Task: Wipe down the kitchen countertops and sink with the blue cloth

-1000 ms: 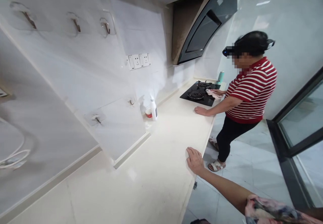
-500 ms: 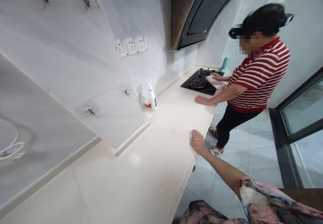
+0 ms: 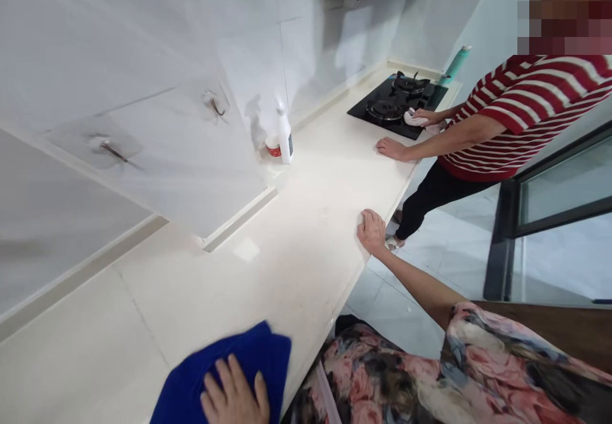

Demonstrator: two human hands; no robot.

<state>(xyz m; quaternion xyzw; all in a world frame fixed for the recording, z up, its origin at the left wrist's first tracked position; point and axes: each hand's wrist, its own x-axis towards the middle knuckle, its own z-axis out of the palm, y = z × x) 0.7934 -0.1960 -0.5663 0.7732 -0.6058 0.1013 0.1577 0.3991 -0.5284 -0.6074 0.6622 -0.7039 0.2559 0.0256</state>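
My left hand point(image 3: 234, 393) lies palm down on a dark blue cloth point(image 3: 280, 354), fingers spread, pressing it against the cream countertop point(image 3: 306, 264). The cloth is partly cut off by the bottom of the view. Farther along the counter's front edge rests my right hand point(image 3: 371, 231), holding nothing. Its fingers are slightly bent, and the fingertips touch the surface. A floral sleeve covers my upper right arm.
A person in a striped shirt point(image 3: 497, 124) stands beyond my right hand, one hand with a white cloth point(image 3: 415, 116) on the black gas hob point(image 3: 368, 108). A white bottle point(image 3: 285, 134) and a red-and-white cup point(image 3: 273, 146) stand by the wall. A hook point(image 3: 213, 104) sticks out nearby.
The view has tipped downward. My left hand and the blue cloth have come into sight at the bottom. My right hand stays at the counter edge. The other person's cloth has shifted on the hob.
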